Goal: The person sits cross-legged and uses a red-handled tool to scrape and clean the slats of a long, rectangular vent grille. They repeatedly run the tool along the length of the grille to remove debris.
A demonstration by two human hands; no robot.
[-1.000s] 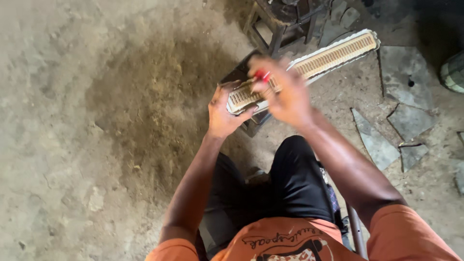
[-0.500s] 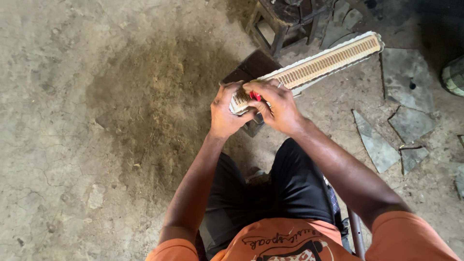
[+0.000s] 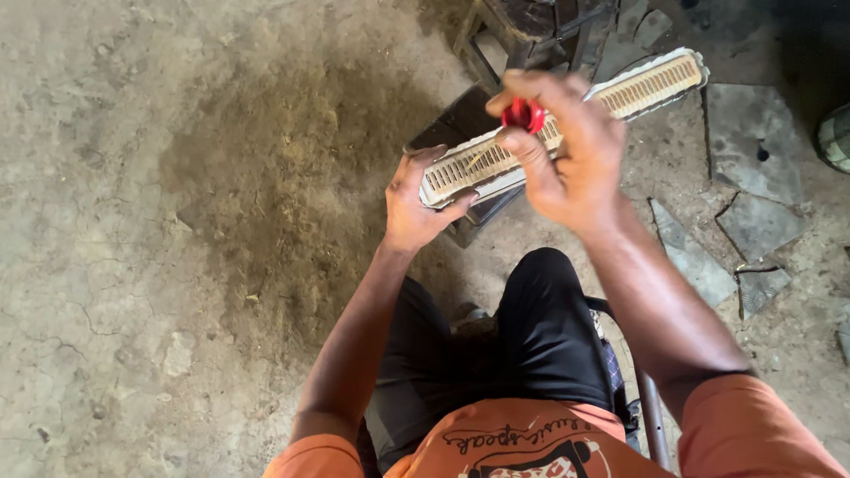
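Looking down from the person's head, nearest are an orange shirt and black trousers, with both bare forearms reaching forward over the knees. The left hand [image 3: 416, 199] closes its grip around the near end of a long, pale ribbed panel [image 3: 567, 124], thumb hooked under its end and fingers wrapped over the far edge; that hold looks the same as half a second ago. The right hand [image 3: 567, 150] has lifted off the panel since then and now hovers just above its middle, fingers pinched shut on a small red-handled tool [image 3: 523, 115] whose working tip is hidden. That rise suggests one stroke on the ribs has ended. The panel slants away to the upper right, its far end over broken stone slabs [image 3: 748, 168]. Beyond stands a dark stool [image 3: 531, 26] on the dirt floor [image 3: 177, 221].
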